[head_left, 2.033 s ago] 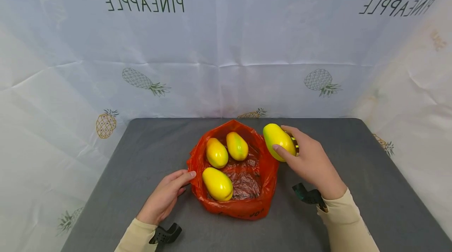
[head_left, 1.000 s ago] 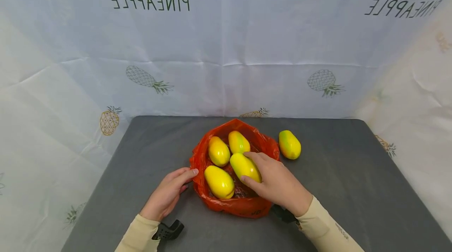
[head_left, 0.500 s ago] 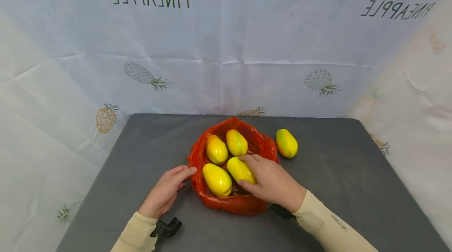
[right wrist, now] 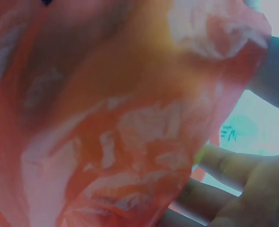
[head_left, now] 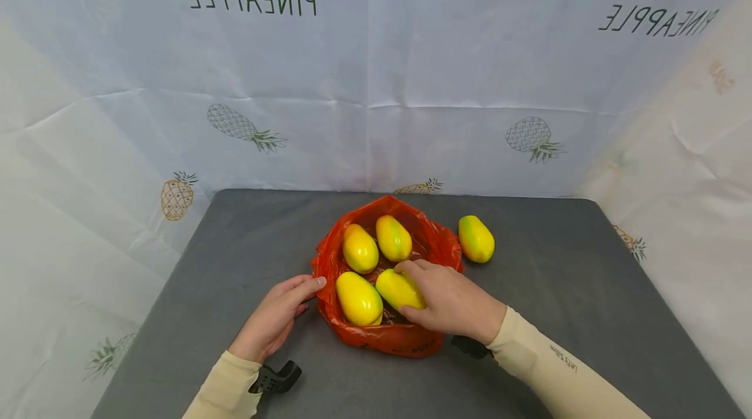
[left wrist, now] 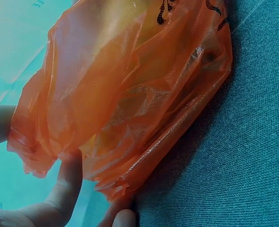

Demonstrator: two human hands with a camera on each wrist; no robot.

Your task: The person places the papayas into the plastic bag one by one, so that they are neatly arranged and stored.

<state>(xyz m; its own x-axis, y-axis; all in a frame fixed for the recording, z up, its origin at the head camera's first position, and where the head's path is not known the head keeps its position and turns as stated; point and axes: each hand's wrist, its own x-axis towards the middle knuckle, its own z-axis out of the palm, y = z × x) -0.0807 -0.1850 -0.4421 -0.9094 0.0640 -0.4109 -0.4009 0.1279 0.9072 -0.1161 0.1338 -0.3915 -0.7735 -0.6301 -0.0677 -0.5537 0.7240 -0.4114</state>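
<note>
A dark-grey cloth-topped table [head_left: 587, 275] stands before white pineapple-printed fabric [head_left: 440, 47]. One crinkled red plastic bag [head_left: 382, 340] contains four glossy yellow oval fruits [head_left: 360, 249]; a fifth fruit [head_left: 476, 239] rests just right of it. The left hand [head_left: 273, 318] pinches the bag's left rim; inside, the right hand [head_left: 449, 295], fingers curled, grips one fruit.

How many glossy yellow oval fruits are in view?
5. Inside the crinkled red plastic bag: far-left fruit, far-right fruit, near-left fruit, and near-right fruit in the right hand. A fifth fruit lies right of the bag. More may be hidden.
</note>
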